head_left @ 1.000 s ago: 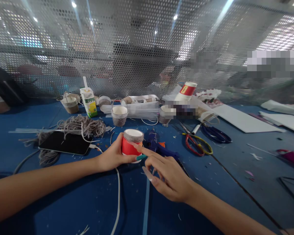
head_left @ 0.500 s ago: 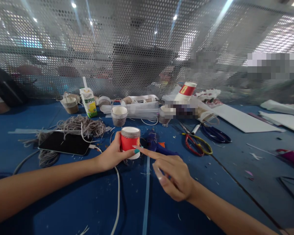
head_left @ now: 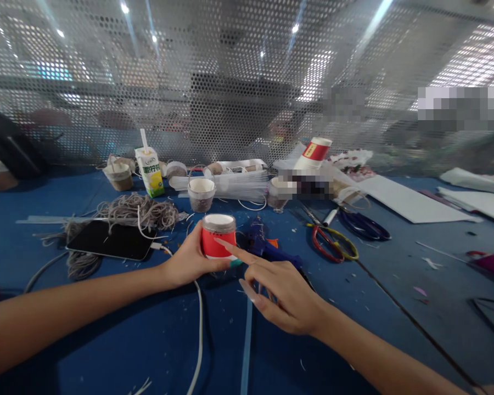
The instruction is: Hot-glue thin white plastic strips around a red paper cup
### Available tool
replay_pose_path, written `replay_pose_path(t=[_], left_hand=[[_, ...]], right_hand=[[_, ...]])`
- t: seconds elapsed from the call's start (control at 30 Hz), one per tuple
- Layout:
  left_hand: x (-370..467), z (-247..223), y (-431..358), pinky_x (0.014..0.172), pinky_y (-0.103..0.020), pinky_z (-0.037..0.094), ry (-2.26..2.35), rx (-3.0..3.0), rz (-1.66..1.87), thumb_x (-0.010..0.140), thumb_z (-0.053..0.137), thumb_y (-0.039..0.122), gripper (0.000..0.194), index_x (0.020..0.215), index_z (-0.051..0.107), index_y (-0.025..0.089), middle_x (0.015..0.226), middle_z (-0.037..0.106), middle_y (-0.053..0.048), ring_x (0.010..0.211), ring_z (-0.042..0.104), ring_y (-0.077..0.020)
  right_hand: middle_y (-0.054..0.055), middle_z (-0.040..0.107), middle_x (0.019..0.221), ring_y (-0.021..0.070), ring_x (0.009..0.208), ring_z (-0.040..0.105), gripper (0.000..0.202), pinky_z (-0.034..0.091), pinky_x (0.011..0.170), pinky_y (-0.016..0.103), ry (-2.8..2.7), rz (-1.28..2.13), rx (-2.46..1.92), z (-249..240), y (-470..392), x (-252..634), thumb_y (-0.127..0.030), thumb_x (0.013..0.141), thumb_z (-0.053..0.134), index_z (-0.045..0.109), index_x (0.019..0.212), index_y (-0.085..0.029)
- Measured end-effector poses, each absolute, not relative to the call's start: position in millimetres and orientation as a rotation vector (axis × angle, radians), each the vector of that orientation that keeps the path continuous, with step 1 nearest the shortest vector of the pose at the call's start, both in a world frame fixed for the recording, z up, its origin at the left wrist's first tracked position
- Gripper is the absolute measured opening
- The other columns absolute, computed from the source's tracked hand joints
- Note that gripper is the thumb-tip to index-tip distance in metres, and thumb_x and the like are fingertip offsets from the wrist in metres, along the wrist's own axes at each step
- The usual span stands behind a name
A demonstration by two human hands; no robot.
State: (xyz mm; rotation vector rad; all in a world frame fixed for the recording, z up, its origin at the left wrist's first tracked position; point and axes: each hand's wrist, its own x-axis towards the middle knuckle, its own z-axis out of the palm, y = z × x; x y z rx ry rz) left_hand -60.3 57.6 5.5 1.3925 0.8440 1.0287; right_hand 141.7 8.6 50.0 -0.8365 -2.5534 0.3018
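My left hand (head_left: pixel 188 261) grips a small red paper cup (head_left: pixel 217 240) with a grey band of cord around its rim, holding it upright just above the blue table (head_left: pixel 107 329). My right hand (head_left: pixel 282 291) is beside it with the index finger stretched out, its tip touching the cup's red side; the other fingers are loosely curled and hold nothing. A blue glue gun (head_left: pixel 263 246) lies right behind the cup.
A black tablet (head_left: pixel 109 240) with a white cable (head_left: pixel 197 329) and a heap of grey cord (head_left: pixel 135 211) lie to the left. A milk carton (head_left: pixel 150 171), several small wrapped cups (head_left: pixel 200 193), clear sticks, scissors (head_left: pixel 333 241) and white sheets (head_left: pixel 407 203) lie farther back and right. A perforated metal screen closes the back.
My right index finger slid along the cup's side, from its lower edge up onto the red wall. The left hand turned and tilted the cup slightly while holding it in place.
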Motion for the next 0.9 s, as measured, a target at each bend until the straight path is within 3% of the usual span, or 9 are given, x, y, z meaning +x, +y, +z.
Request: replay_pose_path(t=[0.1, 0.33, 0.57, 0.67, 0.77, 0.9], left_hand=[[-60.3, 3.7, 56.2, 0.087, -0.044, 0.050, 0.962, 1.518, 1.052, 0.058, 0.081, 0.036, 0.069, 0.111, 0.041, 0.018, 0.111, 0.059, -0.010, 0.102, 0.060, -0.0262], [-59.3, 8.7, 55.2, 0.087, -0.046, 0.048, 1.078, 1.641, 0.963, 0.055, 0.082, 0.038, 0.070, 0.108, 0.042, 0.018, 0.110, 0.060, -0.010, 0.101, 0.059, -0.0279], [-62.4, 11.9, 52.3, 0.080, -0.043, 0.049, 1.002, 1.650, 0.880, 0.071, 0.068, 0.035, 0.057, 0.117, 0.040, 0.017, 0.098, 0.059, -0.006, 0.087, 0.059, -0.0227], [-63.6, 9.0, 52.4, 0.082, -0.043, 0.049, 0.939, 1.618, 0.904, 0.071, 0.069, 0.035, 0.058, 0.118, 0.039, 0.017, 0.102, 0.058, -0.007, 0.092, 0.058, -0.0234], [-65.2, 7.0, 52.1, 0.087, -0.042, 0.048, 0.817, 1.582, 0.888, 0.072, 0.069, 0.032, 0.056, 0.118, 0.040, 0.019, 0.109, 0.057, -0.008, 0.098, 0.057, -0.0236], [-67.1, 6.5, 51.7, 0.091, -0.041, 0.046, 0.725, 1.534, 0.886, 0.073, 0.069, 0.032, 0.055, 0.118, 0.040, 0.020, 0.114, 0.055, -0.008, 0.103, 0.056, -0.0237]], right_hand=[[0.019, 0.053, 0.135, 0.0059, 0.044, 0.046, 0.025, 0.040, 0.047, 0.025, -2.584, 0.293, -0.841, 50.5, 8.7, 138.4, -0.035, 0.094, 0.031, 0.042, 0.077, -0.020], [0.017, 0.053, 0.136, 0.0053, 0.042, 0.041, 0.024, 0.038, 0.047, 0.025, -2.609, 0.245, -0.877, 51.2, 9.8, 136.2, -0.034, 0.094, 0.032, 0.041, 0.077, -0.021], [0.018, 0.055, 0.134, 0.0082, 0.048, 0.051, 0.024, 0.040, 0.049, 0.027, -2.588, 0.152, -0.881, 52.4, 7.2, 137.0, -0.032, 0.094, 0.032, 0.042, 0.075, -0.021], [0.017, 0.056, 0.133, 0.0085, 0.054, 0.056, 0.023, 0.040, 0.048, 0.026, -2.548, 0.195, -0.863, 53.1, 8.3, 138.6, -0.029, 0.094, 0.034, 0.041, 0.074, -0.021], [0.016, 0.059, 0.130, 0.0124, 0.074, 0.066, 0.022, 0.042, 0.051, 0.024, -2.492, 0.269, -0.813, 52.8, 10.3, 141.2, -0.025, 0.094, 0.033, 0.041, 0.074, -0.021], [0.016, 0.061, 0.127, 0.0146, 0.084, 0.068, 0.022, 0.044, 0.054, 0.024, -2.437, 0.270, -0.761, 52.0, 11.4, 143.4, -0.024, 0.093, 0.033, 0.039, 0.073, -0.021]])
